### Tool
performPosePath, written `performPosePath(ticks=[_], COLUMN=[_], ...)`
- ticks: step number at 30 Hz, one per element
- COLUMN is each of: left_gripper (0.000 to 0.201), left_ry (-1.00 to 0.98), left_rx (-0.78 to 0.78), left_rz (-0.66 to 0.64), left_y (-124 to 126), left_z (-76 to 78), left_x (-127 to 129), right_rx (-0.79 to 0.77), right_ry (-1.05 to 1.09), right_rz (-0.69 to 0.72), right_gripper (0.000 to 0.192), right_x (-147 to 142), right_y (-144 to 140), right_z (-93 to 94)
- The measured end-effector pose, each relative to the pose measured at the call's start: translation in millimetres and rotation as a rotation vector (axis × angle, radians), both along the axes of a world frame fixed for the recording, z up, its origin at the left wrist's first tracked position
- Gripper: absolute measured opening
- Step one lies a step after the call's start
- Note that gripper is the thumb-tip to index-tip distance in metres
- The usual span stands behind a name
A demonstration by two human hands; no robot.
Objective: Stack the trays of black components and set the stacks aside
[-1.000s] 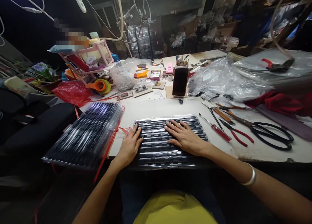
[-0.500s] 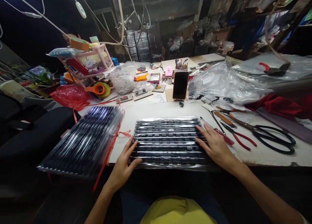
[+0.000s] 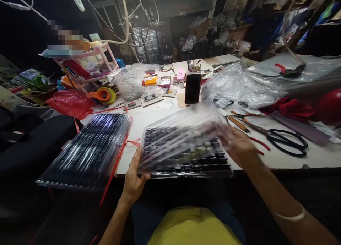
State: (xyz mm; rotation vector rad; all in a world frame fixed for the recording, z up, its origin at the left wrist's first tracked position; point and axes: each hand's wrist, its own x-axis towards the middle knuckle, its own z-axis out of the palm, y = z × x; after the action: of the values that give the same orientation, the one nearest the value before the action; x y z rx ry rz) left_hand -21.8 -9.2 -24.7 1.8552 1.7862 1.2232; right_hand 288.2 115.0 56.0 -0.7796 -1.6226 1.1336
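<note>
Clear plastic tray [image 3: 183, 135], blurred in the frame, sits tilted above a stack of dark trays [image 3: 197, 165] at the near edge of the worktop [image 3: 287, 156], its right side raised higher than its left. The right hand [image 3: 238, 145] grips that raised right edge, fingers closed on the plastic. The left hand [image 3: 133, 179] holds the lower left corner, thumb on top and fingers curled under the rim. The lower trays lie flat, with rows of small dark parts showing through.

Just left of the tilted tray, a second stack of trays [image 3: 90, 149] wrapped in clear film leans off the worktop edge, with a red strap [image 3: 117, 163] running along its right side. Right of the tray, past the right hand, lie red-handled pliers [image 3: 255, 143] and large black scissors [image 3: 287, 143], close together. Behind the tray a dark phone [image 3: 193, 88] stands upright, and beyond it sits a pink box [image 3: 180, 74]. Right of the phone, crumpled clear bags [image 3: 239, 85] are heaped, with red cloth [image 3: 290, 108] past them. Behind and to the left of the tray are a red plastic bag [image 3: 69, 103], an orange tape roll [image 3: 102, 94] and a pink rack [image 3: 87, 65] full of small items.
</note>
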Motion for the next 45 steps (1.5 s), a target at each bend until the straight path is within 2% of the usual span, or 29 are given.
performPosePath(ticks=[3,6,8,10,16,22,32,34,36,39,41,43,45], left_gripper=[0.087,0.090,0.093,0.094,0.093,0.090,0.090,0.090,0.092,0.094,0.094,0.095,0.094], left_ry=[-0.126,-0.199,-0.229,-0.255,-0.269,-0.277,-0.219,-0.200,-0.184,-0.169,-0.165,-0.155,-0.134], left_rx=[-0.006,-0.029,-0.036,-0.034,-0.021,-0.032,-0.035,-0.046,-0.057,-0.073,-0.084,-0.089,-0.087], left_rz=[0.007,0.007,0.012,0.015,-0.004,-0.024,-0.037,-0.031,-0.031,-0.026,-0.015,-0.011,-0.020], left_y=[-2.2,-2.6,-2.2,-1.6,-1.5,-1.9,-2.3,-2.6,-2.3,-1.4,-1.0,-1.1,-1.7], left_z=[0.0,-0.1,-0.8,-1.7,-2.3,-1.9,-0.3,0.6,1.8,3.1,2.9,1.8,0.6], left_x=[-2.1,-3.3,-3.8,-4.4,-5.6,-5.8,-5.2,-5.6,-6.0,-6.9,-7.7,-8.8,-9.8], right_rx=[0.280,0.617,0.693,0.699,0.707,0.746,0.634,0.604,0.557,0.466,0.443,0.416,0.393], right_ry=[-0.458,-0.882,-1.054,-1.141,-1.157,-1.119,-1.069,-1.026,-0.953,-0.763,-0.742,-0.801,-0.882], right_rz=[0.204,0.232,0.224,0.233,0.221,0.290,0.297,0.253,0.154,-0.142,-0.380,-0.479,-0.499], right_gripper=[0.033,0.039,0.044,0.051,0.056,0.058,0.050,0.046,0.045,0.045,0.040,0.035,0.031], right_x=[-37.1,-68.3,-78.7,-82.1,-84.0,-95.7,-124.3,-115.2,-91.7,-35.6,4.9,39.1,63.2], right_y=[13.6,30.0,40.3,48.2,49.0,46.0,50.5,52.5,55.6,60.0,58.9,52.9,45.5], right_z=[-10.1,-23.0,-30.1,-35.5,-40.8,-41.6,-23.4,-14.5,-5.7,-4.4,-16.0,-35.1,-55.6])
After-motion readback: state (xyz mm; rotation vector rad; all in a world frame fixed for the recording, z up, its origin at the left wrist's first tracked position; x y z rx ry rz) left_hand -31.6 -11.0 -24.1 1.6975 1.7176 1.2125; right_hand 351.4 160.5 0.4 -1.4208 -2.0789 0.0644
